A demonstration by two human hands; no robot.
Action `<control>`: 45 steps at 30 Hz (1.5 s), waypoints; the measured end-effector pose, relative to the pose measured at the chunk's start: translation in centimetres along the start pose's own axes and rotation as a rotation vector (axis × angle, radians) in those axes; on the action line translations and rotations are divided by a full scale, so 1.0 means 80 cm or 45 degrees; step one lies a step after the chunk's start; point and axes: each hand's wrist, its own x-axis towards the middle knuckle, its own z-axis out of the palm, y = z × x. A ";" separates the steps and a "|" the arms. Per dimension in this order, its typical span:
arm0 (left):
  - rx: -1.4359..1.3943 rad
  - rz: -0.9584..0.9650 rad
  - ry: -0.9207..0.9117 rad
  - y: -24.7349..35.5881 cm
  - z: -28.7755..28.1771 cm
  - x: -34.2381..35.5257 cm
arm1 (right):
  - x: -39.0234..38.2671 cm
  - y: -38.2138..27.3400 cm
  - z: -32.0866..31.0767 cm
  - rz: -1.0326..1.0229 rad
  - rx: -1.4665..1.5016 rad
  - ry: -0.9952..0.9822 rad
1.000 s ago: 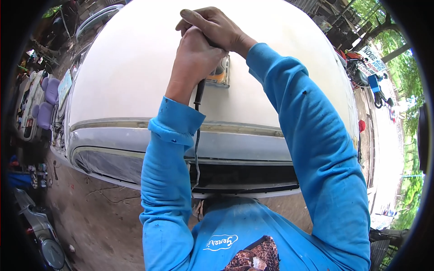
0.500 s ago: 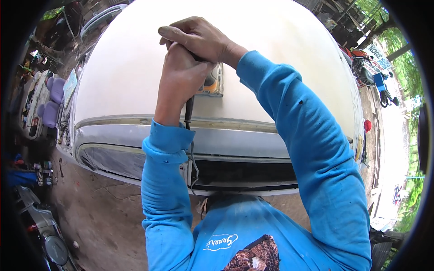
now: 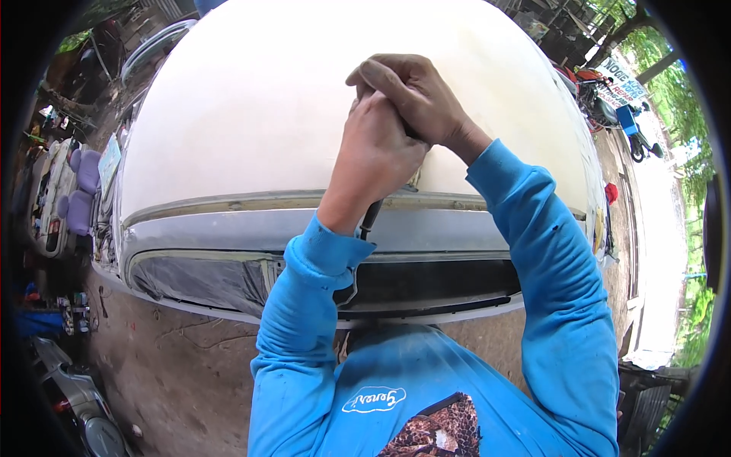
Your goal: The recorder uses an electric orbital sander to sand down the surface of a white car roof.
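A white car roof [image 3: 244, 114] fills the middle, its surface patchy cream in places. My left hand [image 3: 373, 148] is closed around an electric sander [image 3: 413, 181] resting on the roof near its side edge. Most of the sander is hidden under my hands; only a bit of its base shows past the left wrist. My right hand [image 3: 419, 95] lies over the left one, fingers wrapped round the same tool. From beneath my left wrist a black power cord [image 3: 369, 218] runs down toward the car's side.
Below the roof rail [image 3: 251, 203] are a plastic-covered window [image 3: 198, 278] and a dark window opening [image 3: 434, 283]. Purple seats [image 3: 80, 206] stand at the left, a motorcycle [image 3: 95, 426] at lower left. Parked motorcycles [image 3: 601, 103] and a signboard [image 3: 624, 82] are at far right.
Both hands have moved right and nearer along the roof with the sander, toward the roof rail. The grip stays the same. The sander's orange body, visible before, is now covered.
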 end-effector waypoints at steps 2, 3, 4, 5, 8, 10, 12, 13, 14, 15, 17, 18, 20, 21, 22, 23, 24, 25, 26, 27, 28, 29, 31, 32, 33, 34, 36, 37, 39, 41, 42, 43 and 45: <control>0.017 -0.036 -0.038 -0.002 -0.011 -0.009 | 0.001 -0.008 0.011 0.004 -0.018 -0.024; -0.021 -0.062 -0.067 -0.004 -0.022 -0.014 | 0.004 -0.016 0.019 -0.003 -0.032 -0.055; -0.058 -0.087 -0.099 -0.007 -0.031 -0.018 | 0.007 -0.021 0.029 0.011 -0.031 -0.061; -0.060 -0.089 -0.102 -0.008 -0.041 -0.023 | 0.012 -0.027 0.040 0.003 -0.035 -0.045; -0.114 -0.177 0.029 -0.018 -0.070 -0.035 | 0.032 -0.036 0.075 -0.032 -0.003 -0.082; -0.084 -0.224 0.047 -0.016 -0.089 -0.037 | 0.046 -0.037 0.095 -0.059 0.009 -0.086; -0.050 -0.292 0.059 -0.013 -0.107 -0.038 | 0.062 -0.039 0.108 -0.065 -0.018 -0.125; -0.045 -0.295 0.065 -0.015 -0.115 -0.038 | 0.067 -0.039 0.115 -0.070 -0.012 -0.129; -0.024 -0.340 0.050 -0.017 -0.122 -0.036 | 0.072 -0.039 0.121 -0.046 -0.031 -0.130; 0.000 -0.387 0.039 -0.017 -0.128 -0.036 | 0.078 -0.040 0.127 -0.026 -0.046 -0.133; -0.033 -0.304 0.046 -0.022 -0.127 -0.032 | 0.082 -0.037 0.129 -0.038 -0.045 -0.104; -0.065 -0.224 0.052 -0.027 -0.127 -0.032 | 0.082 -0.037 0.127 -0.051 -0.027 -0.106; -0.057 -0.217 0.080 -0.033 -0.114 -0.028 | 0.079 -0.032 0.114 -0.038 -0.029 -0.137; -0.057 -0.205 0.102 -0.030 -0.105 -0.025 | 0.075 -0.029 0.105 -0.039 -0.028 -0.132; -0.031 -0.229 0.087 -0.024 -0.096 -0.022 | 0.070 -0.026 0.096 -0.018 -0.023 -0.121; -0.030 -0.224 0.079 -0.021 -0.087 -0.017 | 0.064 -0.023 0.085 0.004 -0.018 -0.109; -0.024 -0.228 0.027 -0.017 -0.077 -0.010 | 0.057 -0.024 0.070 0.056 -0.013 -0.121; -0.019 -0.231 -0.026 -0.012 -0.066 -0.004 | 0.050 -0.017 0.059 0.065 -0.020 -0.106; -0.022 -0.243 -0.070 -0.006 -0.055 0.000 | 0.043 -0.007 0.049 0.025 -0.004 -0.005; -0.026 -0.236 -0.080 -0.005 -0.038 0.006 | 0.035 0.000 0.038 -0.019 0.013 0.092; -0.037 -0.143 -0.064 -0.008 -0.023 0.013 | 0.027 0.005 0.023 0.022 -0.017 0.079; -0.048 -0.051 -0.047 -0.009 -0.009 0.017 | 0.020 0.010 0.008 0.029 -0.003 0.072; -0.080 -0.060 -0.095 0.006 0.012 0.024 | 0.004 0.014 -0.017 0.065 0.002 0.102; -0.085 -0.080 -0.112 0.011 0.024 0.028 | -0.004 0.018 -0.030 0.044 0.021 0.108; -0.088 -0.106 -0.128 0.013 0.035 0.031 | -0.010 0.025 -0.041 0.024 0.046 0.112; -0.101 -0.069 -0.121 0.014 0.040 0.033 | -0.013 0.025 -0.046 0.043 0.030 0.109; -0.109 -0.017 -0.105 0.014 0.047 0.036 | -0.016 0.027 -0.049 0.103 0.084 0.112; -0.106 -0.020 -0.097 0.009 0.043 0.037 | -0.014 0.027 -0.048 0.140 0.092 0.106; -0.047 -0.006 -0.085 0.002 0.036 0.040 | -0.001 0.030 -0.039 0.124 0.100 0.090; -0.025 -0.013 -0.062 -0.009 0.018 0.041 | 0.016 0.032 -0.024 0.111 0.109 0.076; -0.035 -0.020 -0.043 -0.014 0.007 0.042 | 0.027 0.030 -0.014 0.055 0.081 0.069; -0.044 -0.026 -0.021 -0.019 -0.005 0.042 | 0.038 0.028 -0.004 -0.004 0.053 0.060; -0.061 -0.042 -0.006 -0.032 -0.030 0.042 | 0.060 0.023 0.018 0.008 0.027 0.017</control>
